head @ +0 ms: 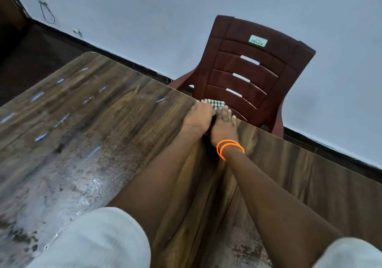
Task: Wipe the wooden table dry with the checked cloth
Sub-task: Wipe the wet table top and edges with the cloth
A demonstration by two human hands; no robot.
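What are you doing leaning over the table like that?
A person is wiping a wooden table with a checked cloth. Both arms are stretched out, and the left hand and right hand press side by side on the cloth at the far edge, just in front of a brown plastic chair. Shiny wet patches show on the left part of the table, so it is not dry yet.

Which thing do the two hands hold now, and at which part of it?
Both hands, left hand and right hand, press the checked cloth at the table's far edge. They cover its near part; only its far end shows beyond the fingers.
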